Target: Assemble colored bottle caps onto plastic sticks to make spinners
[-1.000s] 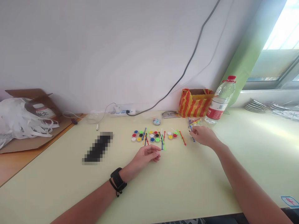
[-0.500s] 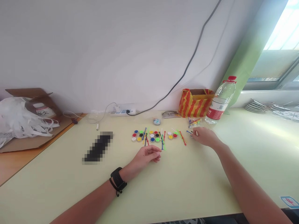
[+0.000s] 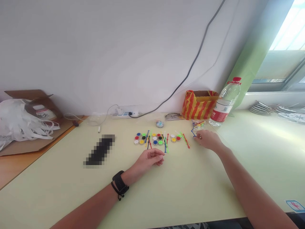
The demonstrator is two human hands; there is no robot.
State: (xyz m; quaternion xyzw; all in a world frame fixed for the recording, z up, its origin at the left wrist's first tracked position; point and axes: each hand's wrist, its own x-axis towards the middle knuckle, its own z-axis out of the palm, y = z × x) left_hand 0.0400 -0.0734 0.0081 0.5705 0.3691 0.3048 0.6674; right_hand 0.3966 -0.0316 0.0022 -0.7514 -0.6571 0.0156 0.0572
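Note:
Small round coloured caps (image 3: 149,139) lie in rows at the middle of the pale yellow-green table (image 3: 181,190), with thin coloured plastic sticks (image 3: 184,139) scattered among and beside them. My right hand (image 3: 207,140) rests just right of the sticks, its fingers pinched on a blue stick (image 3: 193,133) near a small clear bag of sticks (image 3: 198,124). My left hand (image 3: 150,160), with a black band at the wrist, lies loosely curled on the table in front of the caps, holding nothing that I can see.
A red-and-yellow striped bag (image 3: 198,105) and a water bottle (image 3: 225,103) stand at the back right. A power strip (image 3: 125,113) with cables lies by the wall. A dark pixelated object (image 3: 99,150) lies left of centre. White plastic strips and a cardboard box (image 3: 23,122) sit far left.
My right hand has shifted slightly at the blue stick, turning it from lying flat toward the bag. The left hand has stayed put.

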